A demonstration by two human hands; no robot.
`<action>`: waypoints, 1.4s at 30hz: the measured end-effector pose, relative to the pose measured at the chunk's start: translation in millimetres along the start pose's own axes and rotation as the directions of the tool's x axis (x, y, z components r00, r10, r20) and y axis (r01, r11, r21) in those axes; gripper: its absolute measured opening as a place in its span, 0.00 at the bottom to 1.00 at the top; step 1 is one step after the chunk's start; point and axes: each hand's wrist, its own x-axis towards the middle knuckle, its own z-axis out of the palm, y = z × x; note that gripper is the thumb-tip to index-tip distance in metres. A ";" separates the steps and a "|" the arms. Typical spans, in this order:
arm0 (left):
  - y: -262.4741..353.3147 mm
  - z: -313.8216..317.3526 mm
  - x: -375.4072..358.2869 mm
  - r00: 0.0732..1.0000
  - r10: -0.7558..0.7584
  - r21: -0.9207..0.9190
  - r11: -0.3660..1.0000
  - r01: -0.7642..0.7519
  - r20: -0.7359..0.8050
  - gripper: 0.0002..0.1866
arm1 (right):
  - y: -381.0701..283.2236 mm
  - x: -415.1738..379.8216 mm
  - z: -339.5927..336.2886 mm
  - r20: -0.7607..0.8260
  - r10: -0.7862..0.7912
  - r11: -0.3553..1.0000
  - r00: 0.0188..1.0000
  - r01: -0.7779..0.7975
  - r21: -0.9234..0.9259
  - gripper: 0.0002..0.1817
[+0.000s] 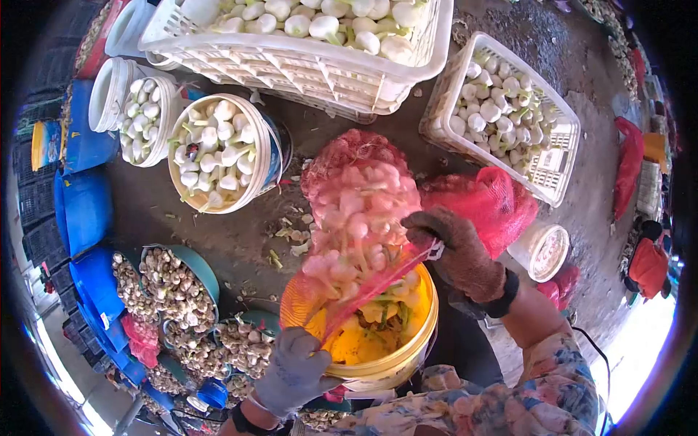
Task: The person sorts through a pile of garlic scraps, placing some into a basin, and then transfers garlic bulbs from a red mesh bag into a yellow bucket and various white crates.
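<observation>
My left hand (297,365), in a grey glove, is closed on the edge of a red mesh bag (363,174) at the near left of the yellow bucket (429,327). Closed on the same bag's mouth is my right hand (459,251), in a brown glove, above the bucket's far right rim. The mesh is stretched between both hands over the bucket. Pale peeled bulbs (356,225), blurred, fill the bag and lie over the bucket's far left rim. Green and pale scraps show inside the bucket.
A white bucket of bulbs (260,145) stands at the left, with white crates (407,80) (560,171) beyond. Unpeeled bulbs (178,283) lie in basins at the lower left. Another red mesh bag (487,203) and a white bucket (542,251) are at the right.
</observation>
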 end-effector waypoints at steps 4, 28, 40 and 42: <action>-13.3 -5.8 -11.8 0.998 -0.056 -0.013 0.998 0.056 -0.033 0.24 | 22.5 -7.2 23.4 -0.090 0.203 0.973 0.975 -0.210 -0.090 0.12; -74.3 83.2 -47.9 0.993 0.112 0.398 0.913 -0.089 -0.035 0.05 | 3.2 63.9 43.0 -0.075 0.238 0.576 0.968 -0.078 0.814 0.10; -133.9 181.5 -67.5 0.970 0.133 0.515 0.828 -0.223 0.206 0.05 | 7.4 74.8 30.5 -0.151 -0.443 0.839 0.884 0.349 -0.418 0.08; -165.2 233.3 -78.7 0.950 0.096 0.555 0.792 -0.253 0.296 0.09 | 68.9 83.1 14.5 0.081 -0.102 0.551 0.992 -0.011 0.835 0.18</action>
